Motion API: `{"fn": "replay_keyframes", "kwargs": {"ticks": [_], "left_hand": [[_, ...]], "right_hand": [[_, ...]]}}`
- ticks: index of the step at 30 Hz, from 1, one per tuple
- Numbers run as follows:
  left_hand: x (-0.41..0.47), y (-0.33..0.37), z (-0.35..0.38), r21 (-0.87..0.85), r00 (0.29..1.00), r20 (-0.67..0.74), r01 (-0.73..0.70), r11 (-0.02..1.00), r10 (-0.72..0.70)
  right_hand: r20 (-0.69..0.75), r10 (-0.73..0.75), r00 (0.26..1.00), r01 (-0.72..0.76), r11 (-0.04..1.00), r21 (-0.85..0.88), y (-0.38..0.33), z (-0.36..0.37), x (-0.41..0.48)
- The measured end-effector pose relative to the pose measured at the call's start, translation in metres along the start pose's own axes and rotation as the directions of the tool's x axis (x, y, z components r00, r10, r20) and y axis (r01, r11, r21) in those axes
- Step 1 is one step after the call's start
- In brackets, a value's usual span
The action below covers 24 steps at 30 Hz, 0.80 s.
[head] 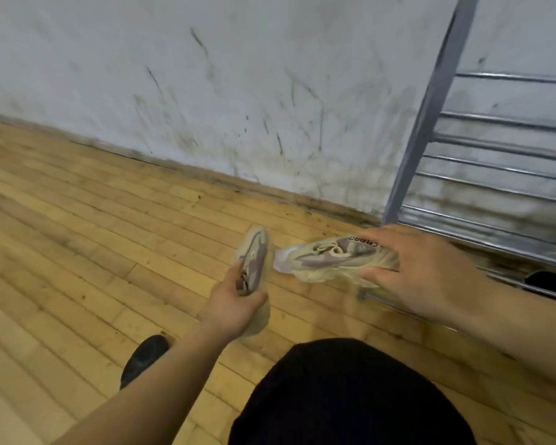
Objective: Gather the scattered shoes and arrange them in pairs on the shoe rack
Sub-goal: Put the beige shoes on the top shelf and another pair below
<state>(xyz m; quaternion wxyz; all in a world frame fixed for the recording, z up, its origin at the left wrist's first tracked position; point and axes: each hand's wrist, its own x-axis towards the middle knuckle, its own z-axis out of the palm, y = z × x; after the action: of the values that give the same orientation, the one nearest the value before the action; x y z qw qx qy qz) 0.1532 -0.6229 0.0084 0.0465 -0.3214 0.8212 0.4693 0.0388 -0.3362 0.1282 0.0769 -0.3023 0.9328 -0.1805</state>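
My left hand [235, 303] grips a beige and mauve sneaker [254, 255] by its heel end, toe pointing away from me. My right hand [411, 268] holds the matching sneaker [328, 258] on its side, toe pointing left, so the two toes nearly touch above the wooden floor. The metal shoe rack [482, 168] stands against the wall at the right, its lower bars just behind my right hand. A dark shoe [543, 281] shows partly on the rack's low shelf at the right edge. The frame is motion-blurred.
A black shoe [143, 358] lies on the wooden floor [77, 236] under my left forearm. A scuffed white wall [238, 91] runs behind. My dark-clothed knee [350, 396] fills the bottom centre.
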Motion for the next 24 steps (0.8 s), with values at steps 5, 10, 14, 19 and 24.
{"fn": "replay_keyframes", "kwargs": {"ticks": [5,10,14,19,24], "left_hand": [[-0.075,0.116,-0.038,-0.075,0.938,-0.109,-0.339,0.938,0.330],[-0.150,0.204,-0.038,-0.015,0.835,-0.100,-0.544,0.839,0.541],[-0.189,0.248,-0.011,0.076,0.779,0.036,-0.627,0.776,0.626],[-0.213,0.279,0.038,0.011,0.775,0.081,-0.630,0.777,0.627],[-0.228,0.303,0.081,-0.236,0.812,0.005,-0.566,0.790,0.583]], "right_hand": [[-0.208,0.000,0.978,0.017,0.996,0.084,0.005,-0.098,-0.074],[-0.441,0.194,0.876,-0.054,0.949,0.310,0.030,-0.150,-0.159],[-0.480,0.335,0.811,-0.127,0.901,0.415,0.063,-0.166,-0.208],[-0.543,0.425,0.724,-0.153,0.867,0.475,0.087,-0.184,-0.251],[-0.668,0.489,0.561,-0.052,0.826,0.561,0.099,-0.202,-0.268]]}}
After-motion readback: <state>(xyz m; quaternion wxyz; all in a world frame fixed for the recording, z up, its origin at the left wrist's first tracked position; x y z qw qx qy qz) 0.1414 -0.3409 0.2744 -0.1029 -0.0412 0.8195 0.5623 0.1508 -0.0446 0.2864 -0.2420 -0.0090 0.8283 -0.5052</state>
